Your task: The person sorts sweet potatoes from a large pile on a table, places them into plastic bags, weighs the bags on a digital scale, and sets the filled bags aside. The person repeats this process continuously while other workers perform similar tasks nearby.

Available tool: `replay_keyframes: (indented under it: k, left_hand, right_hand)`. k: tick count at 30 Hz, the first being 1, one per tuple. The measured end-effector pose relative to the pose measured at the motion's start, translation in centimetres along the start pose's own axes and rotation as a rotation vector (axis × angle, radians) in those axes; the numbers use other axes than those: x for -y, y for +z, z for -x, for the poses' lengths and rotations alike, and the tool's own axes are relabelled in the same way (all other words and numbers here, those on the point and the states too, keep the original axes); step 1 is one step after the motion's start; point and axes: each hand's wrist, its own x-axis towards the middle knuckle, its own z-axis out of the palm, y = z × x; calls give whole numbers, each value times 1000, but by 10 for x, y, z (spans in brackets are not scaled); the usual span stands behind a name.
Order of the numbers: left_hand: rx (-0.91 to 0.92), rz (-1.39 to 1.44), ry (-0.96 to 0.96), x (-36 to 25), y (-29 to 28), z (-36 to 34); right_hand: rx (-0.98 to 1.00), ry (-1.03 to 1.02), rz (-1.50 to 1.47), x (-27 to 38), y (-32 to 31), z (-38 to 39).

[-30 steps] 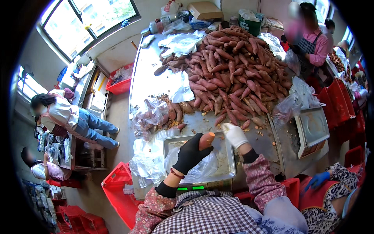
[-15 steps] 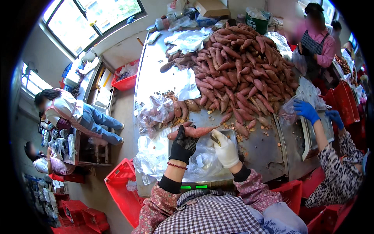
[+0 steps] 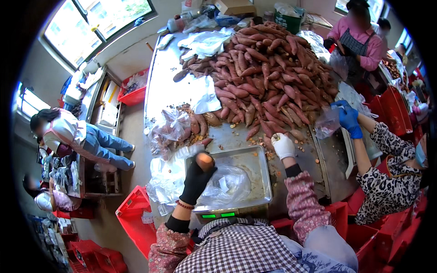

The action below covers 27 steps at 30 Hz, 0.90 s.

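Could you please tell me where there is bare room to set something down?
The metal tray looks bare between the clear bag in it and its right rim. A strip of table is free between the seam and the scale at right. The sweet potato pile and plastic bags left of the tray crowd the rest.

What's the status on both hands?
Left hand gripping a cut sweet potato. Right hand at the pile's near edge, grip unclear. Plastic bag in tray.

A bright window (image 3: 93, 27) spans the upper left. A cardboard box (image 3: 234, 7) and green bucket (image 3: 287, 22) sit near top center; a person in pink (image 3: 358, 42) appears at upper right.
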Motion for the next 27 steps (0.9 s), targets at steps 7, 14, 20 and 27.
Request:
replay_keyframes:
  k: [7, 14, 20, 27]
  left_hand:
    - [477, -869, 84, 46, 31, 20]
    - [314, -315, 62, -5, 22, 8]
    - [250, 514, -148, -33, 87, -39]
    - [24, -415, 214, -42, 81, -49]
  right_hand:
    - [247, -31, 250, -23, 18, 13]
    - [460, 230, -1023, -22, -5, 10]
    - [603, -133, -961, 105, -64, 84]
    - [185, -552, -309, 100, -71, 63]
